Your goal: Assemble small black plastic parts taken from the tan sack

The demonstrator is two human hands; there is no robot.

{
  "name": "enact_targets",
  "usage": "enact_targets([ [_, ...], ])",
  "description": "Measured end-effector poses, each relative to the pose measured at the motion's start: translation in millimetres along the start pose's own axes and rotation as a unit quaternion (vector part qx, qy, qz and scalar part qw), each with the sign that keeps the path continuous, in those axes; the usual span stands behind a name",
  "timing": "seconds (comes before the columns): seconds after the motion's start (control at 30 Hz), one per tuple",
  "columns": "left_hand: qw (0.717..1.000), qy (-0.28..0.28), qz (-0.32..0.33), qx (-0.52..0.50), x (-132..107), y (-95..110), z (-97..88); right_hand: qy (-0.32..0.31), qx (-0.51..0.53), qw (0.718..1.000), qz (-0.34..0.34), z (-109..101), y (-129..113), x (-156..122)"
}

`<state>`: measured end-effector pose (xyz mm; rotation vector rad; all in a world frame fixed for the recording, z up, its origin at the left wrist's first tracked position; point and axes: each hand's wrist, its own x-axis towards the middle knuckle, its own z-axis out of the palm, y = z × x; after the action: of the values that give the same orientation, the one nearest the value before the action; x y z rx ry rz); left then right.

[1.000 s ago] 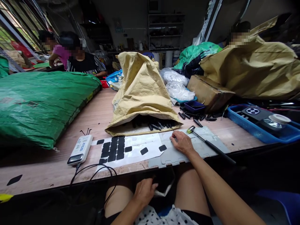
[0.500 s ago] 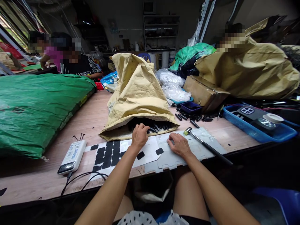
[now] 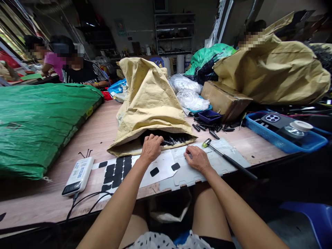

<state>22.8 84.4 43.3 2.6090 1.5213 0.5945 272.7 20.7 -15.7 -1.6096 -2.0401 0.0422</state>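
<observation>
Lying nr L hand (image 3: 151, 149): bagged blk pcs (image 3: 169, 141)

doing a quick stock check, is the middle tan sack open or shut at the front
Open: the tan sack gapes at the front, black pieces show inside, and the left hand is at its mouth.

daylight: window (image 3: 6, 39), upper left | back wall (image 3: 140, 22): dim | table (image 3: 103, 116): softly lit, dark beneath | white plastic bags (image 3: 193, 100): glare | edges: stretched
</observation>
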Motion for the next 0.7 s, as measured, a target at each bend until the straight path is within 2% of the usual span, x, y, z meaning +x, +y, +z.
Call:
enact_targets([
  [0.1,0.999,0.018,-0.016,-0.043,-30,20,-4.9,0.011,0.003,1.000,-0.004,-1,-1,0],
  [0.2,0.994,-0.020,-0.028,-0.104,-64,32,2.1,0.046,-0.011,0.999,0.021,-11,6,-2],
  [0.27,0.989,-0.035,-0.044,-0.133,-81,32,10.0,0.080,-0.058,0.992,0.085,-22,21,-6],
  [0.33,0.986,-0.034,-0.063,-0.153,-91,27,16.8,0.099,-0.135,0.968,0.186,-36,42,-12],
  [0.37,0.983,-0.028,-0.075,-0.163,-93,24,19.3,0.090,-0.164,0.954,0.234,-42,54,-16],
  [0.43,0.979,-0.015,-0.098,-0.178,-95,19,22.7,0.031,-0.185,0.937,0.294,-53,77,-23],
  [0.5,0.976,-0.008,-0.112,-0.185,-94,16,24.7,-0.036,-0.180,0.936,0.300,-60,91,-28],
  [0.57,0.976,-0.009,-0.114,-0.185,-94,15,26.2,-0.057,-0.180,0.941,0.281,-63,92,-30],
  [0.63,0.976,-0.009,-0.114,-0.184,-93,15,27.5,-0.022,-0.165,0.950,0.263,-65,79,-29],
  [0.7,0.975,-0.009,-0.116,-0.190,-93,15,28.3,0.026,-0.094,0.966,0.239,-65,54,-29],
])
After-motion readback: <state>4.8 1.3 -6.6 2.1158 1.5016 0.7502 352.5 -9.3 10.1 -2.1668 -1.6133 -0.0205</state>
